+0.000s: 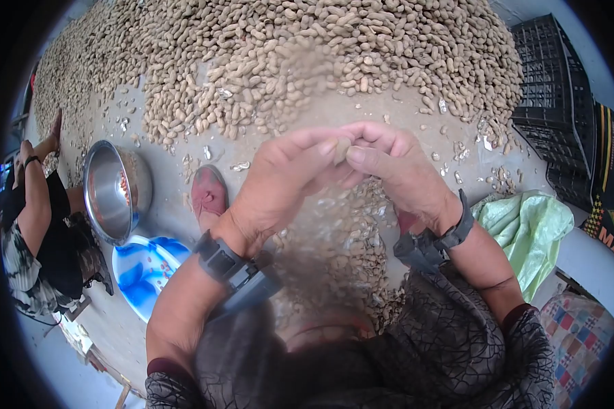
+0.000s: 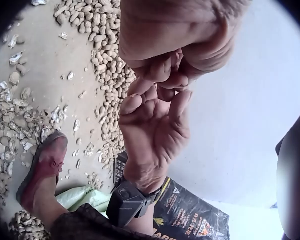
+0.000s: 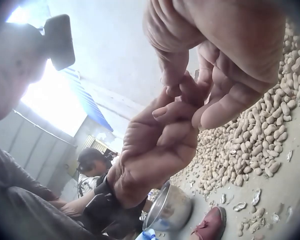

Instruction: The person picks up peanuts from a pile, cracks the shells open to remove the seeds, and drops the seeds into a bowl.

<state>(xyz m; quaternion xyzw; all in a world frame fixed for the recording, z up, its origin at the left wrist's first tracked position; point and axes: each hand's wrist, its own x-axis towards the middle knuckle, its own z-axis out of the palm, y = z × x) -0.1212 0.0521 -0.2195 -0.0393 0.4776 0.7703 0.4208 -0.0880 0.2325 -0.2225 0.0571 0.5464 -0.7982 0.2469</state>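
Observation:
Both hands meet in front of the body, above the floor. In the head view a peanut (image 1: 342, 150) is pinched between the thumbs and fingertips of the left hand (image 1: 280, 174) and the right hand (image 1: 406, 170). The left wrist view shows the left hand (image 2: 177, 37) at the top and the right hand (image 2: 152, 130) below, fingertips touching. In the right wrist view the fingers of the left hand (image 3: 157, 145) and the right hand (image 3: 230, 55) hide most of the peanut. Broken shells (image 1: 355, 238) lie below, between the feet.
A large peanut heap (image 1: 273, 61) spreads across the back. At left are a metal bowl (image 1: 140, 180), a blue-and-white basin (image 1: 140, 276) and another seated person (image 1: 37, 204). A black crate (image 1: 549, 95), green sack (image 1: 525, 232) and black bag (image 1: 610, 184) are at right.

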